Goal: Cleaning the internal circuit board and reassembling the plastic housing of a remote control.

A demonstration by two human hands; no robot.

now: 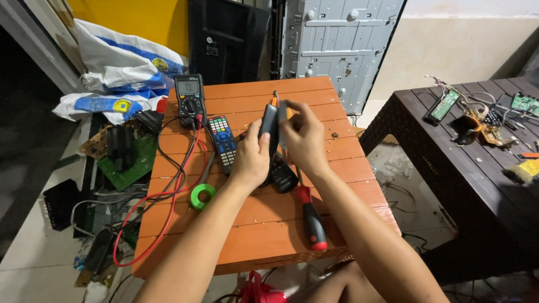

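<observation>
multimeter [190, 100] – green tape [202, 196] – screwdriver [310, 216]

I see a low orange table [337, 168] made of wooden slats. On it lie a black meter [190, 100] with red and black wires [168, 193], a remote [223, 140] with coloured buttons, a green tape ring [202, 196], and a red-and-black screwdriver [310, 219].

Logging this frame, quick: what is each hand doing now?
Left hand: closed on the black remote.
Right hand: closed on the same remote, from the other side.
</observation>
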